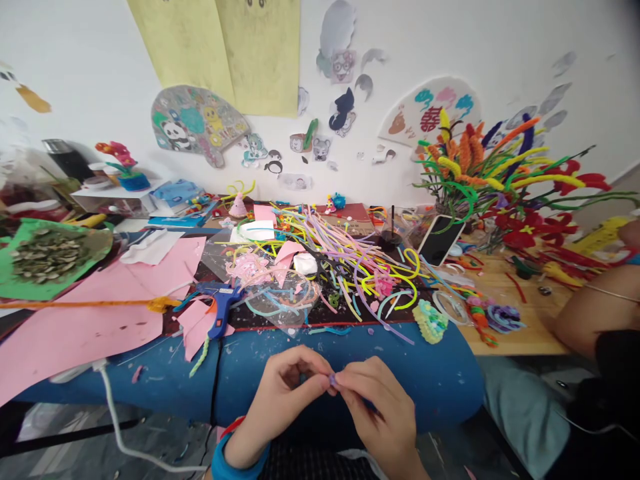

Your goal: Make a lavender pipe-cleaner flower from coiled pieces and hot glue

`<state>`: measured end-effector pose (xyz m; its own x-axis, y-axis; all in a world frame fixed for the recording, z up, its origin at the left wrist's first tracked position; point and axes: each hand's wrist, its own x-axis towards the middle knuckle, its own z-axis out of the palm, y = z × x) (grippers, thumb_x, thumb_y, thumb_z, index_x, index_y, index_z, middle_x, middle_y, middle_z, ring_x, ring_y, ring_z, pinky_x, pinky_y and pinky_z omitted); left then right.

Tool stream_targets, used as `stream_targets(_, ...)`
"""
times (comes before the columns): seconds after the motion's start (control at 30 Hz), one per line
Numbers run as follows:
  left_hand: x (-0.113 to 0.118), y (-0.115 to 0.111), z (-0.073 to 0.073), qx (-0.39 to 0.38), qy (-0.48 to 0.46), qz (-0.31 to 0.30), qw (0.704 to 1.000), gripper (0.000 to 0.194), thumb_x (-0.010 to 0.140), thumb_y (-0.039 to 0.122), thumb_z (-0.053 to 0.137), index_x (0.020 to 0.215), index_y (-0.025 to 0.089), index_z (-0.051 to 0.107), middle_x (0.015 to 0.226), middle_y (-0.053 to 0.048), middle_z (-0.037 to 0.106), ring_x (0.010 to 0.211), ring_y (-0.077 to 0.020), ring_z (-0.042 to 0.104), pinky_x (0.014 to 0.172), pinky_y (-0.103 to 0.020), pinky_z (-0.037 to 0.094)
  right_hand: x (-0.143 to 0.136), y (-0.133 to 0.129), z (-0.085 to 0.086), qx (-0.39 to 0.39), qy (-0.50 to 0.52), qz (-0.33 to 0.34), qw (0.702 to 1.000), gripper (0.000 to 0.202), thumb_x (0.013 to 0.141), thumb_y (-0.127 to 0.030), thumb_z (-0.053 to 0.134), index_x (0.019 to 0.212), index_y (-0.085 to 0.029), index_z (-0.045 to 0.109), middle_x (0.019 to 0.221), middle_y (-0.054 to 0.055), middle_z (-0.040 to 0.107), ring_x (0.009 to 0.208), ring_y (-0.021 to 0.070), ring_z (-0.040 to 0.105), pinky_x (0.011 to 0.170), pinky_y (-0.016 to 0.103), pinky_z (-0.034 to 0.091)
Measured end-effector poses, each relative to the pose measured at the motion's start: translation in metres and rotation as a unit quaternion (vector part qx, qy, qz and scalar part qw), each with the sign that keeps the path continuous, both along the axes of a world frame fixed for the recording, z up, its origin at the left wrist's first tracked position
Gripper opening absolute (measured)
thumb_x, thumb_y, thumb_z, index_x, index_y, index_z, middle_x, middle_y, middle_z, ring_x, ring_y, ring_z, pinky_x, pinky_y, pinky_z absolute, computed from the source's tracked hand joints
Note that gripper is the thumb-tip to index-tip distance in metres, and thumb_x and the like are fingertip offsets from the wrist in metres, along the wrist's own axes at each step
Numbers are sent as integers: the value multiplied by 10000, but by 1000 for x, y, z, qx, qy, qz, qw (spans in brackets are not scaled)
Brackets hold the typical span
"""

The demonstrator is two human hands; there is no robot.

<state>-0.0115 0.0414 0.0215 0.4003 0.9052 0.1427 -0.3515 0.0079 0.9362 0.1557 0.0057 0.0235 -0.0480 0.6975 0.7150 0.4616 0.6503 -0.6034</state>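
At bottom centre, left hand (pixel 280 393) and right hand (pixel 380 413) fingers pinch one small purple piece (pixel 332 379) below the worktop (pixel 440 373); no legible writing except a red "囍" on the fan (pixel 430 110).

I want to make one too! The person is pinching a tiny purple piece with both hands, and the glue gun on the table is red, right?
Nearly. The head view shows both the left hand and the right hand pinching the tiny purple piece, but the glue gun on the table is blue, not red.
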Motion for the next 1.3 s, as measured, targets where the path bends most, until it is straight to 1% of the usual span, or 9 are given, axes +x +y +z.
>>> stream_targets(0.2, -1, 7, 10, -45, 41, 0, 998, 121, 760, 155, 798, 743, 153, 679, 761, -30, 760, 692, -141, 714, 673, -210, 571, 2, 0, -1, 53, -63, -49, 995, 243, 836, 2, 647, 986, -183, 696, 821, 59, 700, 701, 158, 615, 631, 286, 502)
stream_targets(0.37, 1, -3, 1, 307, 196, 206, 908, 185, 809, -4, 692, 876, 168, 697, 861, -40, 779, 816, -159, 747, 776, -224, 606, -9, -2, -7, -73, 91, -71, 991, 118, 828, -81, 660, 794, -194, 672, 724, 17, 643, 643, 133, 583, 583, 245, 466)
stream_targets(0.43, -1, -6, -8, 476, 214, 221, 824, 215, 865, -19, 617, 1001, 130, 693, 973, -102, 781, 964, -205, 738, 905, -309, 599, -13, 0, -8, -216, 237, -47, 946, 168, 843, -192, 649, 683, -191, 597, 599, -31, 517, 525, 100, 464, 476, 213, 378)
stream_targets(0.53, -3, -6, -15, 583, 200, 149, 773, 230, 954, 37, 507, 1117, 78, 663, 1053, -157, 767, 1073, -237, 707, 969, -381, 581, -14, 6, -7, -428, 419, 66, 798, 308, 860, -361, 598, 638, -212, 445, 543, -102, 281, 452, 67, 213, 405, 192, 248)
stream_targets(0.6, -2, -3, -14, 547, 180, 161, 801, 202, 938, 36, 547, 1066, 116, 681, 1012, -118, 780, 1010, -212, 731, 932, -338, 599, -12, 9, -6, -460, 428, 102, 771, 315, 864, -406, 584, 664, -219, 431, 541, -114, 251, 445, 62, 170, 392, 186, 224)
stream_targets(0.73, 5, 3, -2, 212, 164, 174, 948, 149, 788, 45, 743, 836, 181, 707, 819, -26, 787, 759, -165, 757, 721, -227, 623, -1, 9, -6, -243, 165, -14, 956, 127, 924, -270, 552, 867, -193, 636, 666, -7, 594, 566, 118, 540, 527, 220, 451)
stream_targets(0.8, 6, 6, 2, 52, 132, 109, 984, 130, 733, 94, 798, 787, 167, 705, 772, -30, 787, 711, -171, 753, 674, -226, 615, 7, 10, -4, -108, -17, -45, 993, 195, 950, -166, 505, 1011, -213, 684, 857, 48, 702, 743, 159, 651, 671, 262, 520)
stream_targets(0.97, 3, 11, 2, -69, 81, 67, 992, 153, 687, 167, 841, 747, 148, 701, 767, -50, 794, 708, -172, 745, 695, -240, 595, 19, 15, 0, 13, -215, -48, 975, 222, 966, -123, 511, 1058, -188, 702, 898, 74, 734, 765, 185, 691, 684, 288, 542)
stream_targets(1.3, 4, 11, 0, -46, 102, 74, 991, 130, 715, 195, 818, 784, 153, 717, 812, -60, 796, 760, -201, 756, 732, -277, 603, 16, 9, 0, -115, -63, -7, 991, 139, 945, -135, 569, 921, -202, 688, 782, 11, 710, 679, 134, 663, 642, 234, 516)
